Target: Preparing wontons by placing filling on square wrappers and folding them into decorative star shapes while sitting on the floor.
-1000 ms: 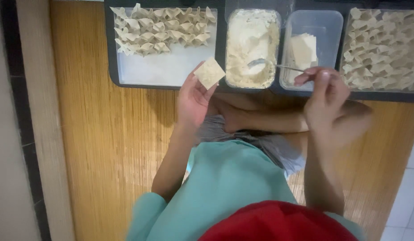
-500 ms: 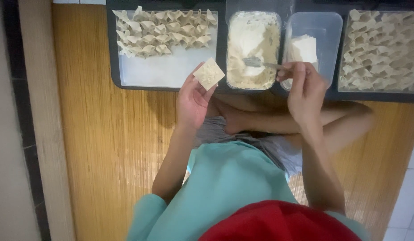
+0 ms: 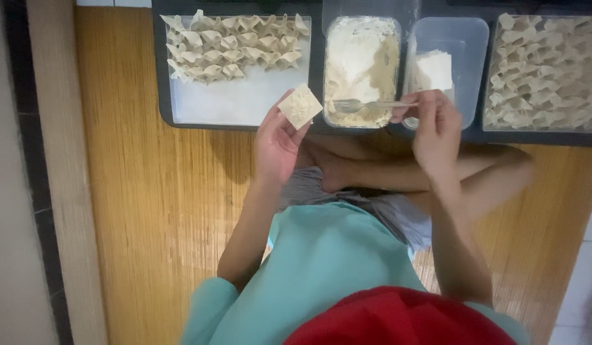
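Note:
My left hand (image 3: 278, 142) holds a square dumpling wrapper (image 3: 300, 106) flat on its fingertips, just in front of the dark tray (image 3: 160, 70). My right hand (image 3: 434, 125) grips a metal fork (image 3: 366, 104) by the handle; its tines lie in the clear tub of pale filling (image 3: 362, 64). To the right of that tub stands another clear tub with a stack of wrappers (image 3: 432, 69). Several folded dumplings (image 3: 232, 46) lie in rows on the white sheet at the tray's left.
More folded dumplings (image 3: 544, 76) fill the tray's right end. I sit cross-legged on a bamboo mat (image 3: 155, 211), with my crossed legs (image 3: 398, 172) under both hands. A pale wooden strip (image 3: 53, 179) runs along the left; white floor tiles (image 3: 583, 281) show at the right.
My right hand has moved left and forward with the fork, bringing its tines into the filling tub. My left hand and wrapper stay almost still.

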